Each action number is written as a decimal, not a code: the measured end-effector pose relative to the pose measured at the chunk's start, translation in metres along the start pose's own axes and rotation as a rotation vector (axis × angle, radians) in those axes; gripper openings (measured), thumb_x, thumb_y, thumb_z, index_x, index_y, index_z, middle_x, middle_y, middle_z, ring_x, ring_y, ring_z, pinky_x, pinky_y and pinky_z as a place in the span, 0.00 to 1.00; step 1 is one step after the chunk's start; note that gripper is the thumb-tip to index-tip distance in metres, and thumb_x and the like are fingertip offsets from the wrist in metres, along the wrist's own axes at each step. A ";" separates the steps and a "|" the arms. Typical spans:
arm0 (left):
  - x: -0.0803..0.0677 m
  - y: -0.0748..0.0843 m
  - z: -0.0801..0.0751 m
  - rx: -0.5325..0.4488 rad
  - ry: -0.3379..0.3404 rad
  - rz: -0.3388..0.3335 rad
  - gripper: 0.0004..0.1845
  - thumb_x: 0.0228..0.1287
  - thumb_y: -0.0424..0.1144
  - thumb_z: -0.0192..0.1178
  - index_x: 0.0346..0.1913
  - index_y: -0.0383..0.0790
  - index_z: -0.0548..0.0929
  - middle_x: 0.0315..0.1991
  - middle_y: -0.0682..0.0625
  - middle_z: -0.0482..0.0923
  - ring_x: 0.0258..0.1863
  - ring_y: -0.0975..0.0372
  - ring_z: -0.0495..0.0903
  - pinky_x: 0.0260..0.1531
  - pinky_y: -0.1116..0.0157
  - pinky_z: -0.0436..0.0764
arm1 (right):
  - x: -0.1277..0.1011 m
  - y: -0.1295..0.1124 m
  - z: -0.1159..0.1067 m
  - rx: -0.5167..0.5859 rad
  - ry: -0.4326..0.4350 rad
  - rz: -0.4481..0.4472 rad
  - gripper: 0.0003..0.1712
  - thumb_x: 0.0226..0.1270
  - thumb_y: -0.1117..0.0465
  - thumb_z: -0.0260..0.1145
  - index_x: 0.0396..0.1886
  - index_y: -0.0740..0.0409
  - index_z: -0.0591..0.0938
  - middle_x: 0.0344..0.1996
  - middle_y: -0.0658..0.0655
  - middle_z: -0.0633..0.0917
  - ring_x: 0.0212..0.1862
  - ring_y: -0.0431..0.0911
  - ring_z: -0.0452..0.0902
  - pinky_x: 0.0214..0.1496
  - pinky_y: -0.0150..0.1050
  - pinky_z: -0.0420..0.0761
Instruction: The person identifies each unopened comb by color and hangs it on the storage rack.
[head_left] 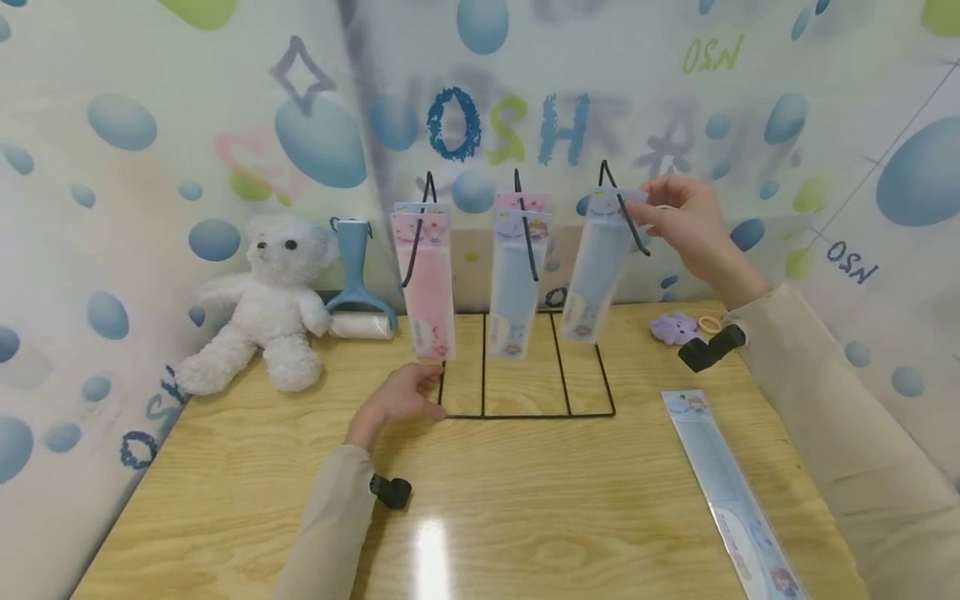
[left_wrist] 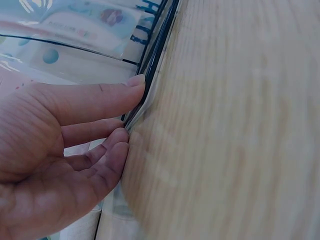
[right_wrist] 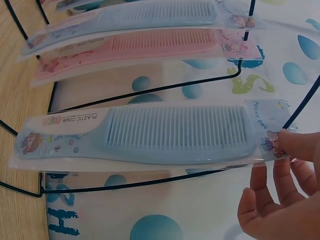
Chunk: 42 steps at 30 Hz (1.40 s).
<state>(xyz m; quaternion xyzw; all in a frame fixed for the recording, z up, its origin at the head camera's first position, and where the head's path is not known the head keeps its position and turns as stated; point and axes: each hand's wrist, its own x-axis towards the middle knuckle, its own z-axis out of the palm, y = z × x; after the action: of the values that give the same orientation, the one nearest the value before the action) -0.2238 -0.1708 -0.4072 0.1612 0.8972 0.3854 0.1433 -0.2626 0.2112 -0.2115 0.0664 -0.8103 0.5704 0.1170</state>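
Note:
A black wire rack [head_left: 525, 412] with three hooks stands on the wooden table [head_left: 525, 517]. A pink packaged comb [head_left: 429, 283] hangs on the left hook and a blue one [head_left: 516, 292] on the middle hook. My right hand [head_left: 651, 207] pinches the top of a third blue packaged comb [head_left: 596, 275] at the right hook [head_left: 626, 212]. In the right wrist view my fingertips [right_wrist: 295, 144] grip that comb package [right_wrist: 160, 132] by its header. My left hand [head_left: 401, 398] lies at the rack's front left corner, its straight fingers [left_wrist: 100, 100] pressing against the base wire [left_wrist: 155, 55].
A white teddy bear [head_left: 262, 308] and a blue lint roller [head_left: 360, 292] stand at the back left. A purple toy [head_left: 672, 327] and a hair ring [head_left: 708, 323] lie at the back right. Another packaged blue comb [head_left: 731, 492] lies flat at the right front. Bubble-patterned walls surround the table.

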 end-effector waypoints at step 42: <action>0.000 -0.001 0.000 -0.001 0.006 0.011 0.38 0.50 0.33 0.72 0.64 0.25 0.69 0.55 0.37 0.76 0.55 0.48 0.74 0.56 0.52 0.75 | -0.105 0.069 -0.031 -0.010 -0.066 0.027 0.10 0.69 0.59 0.62 0.46 0.58 0.80 0.35 0.41 0.83 0.38 0.38 0.78 0.36 0.28 0.77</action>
<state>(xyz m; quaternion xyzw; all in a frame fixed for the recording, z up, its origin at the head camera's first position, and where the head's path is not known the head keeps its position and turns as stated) -0.2234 -0.1710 -0.4079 0.1647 0.8966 0.3870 0.1386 -0.1743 0.2611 -0.2917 0.0737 -0.8172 0.5655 0.0831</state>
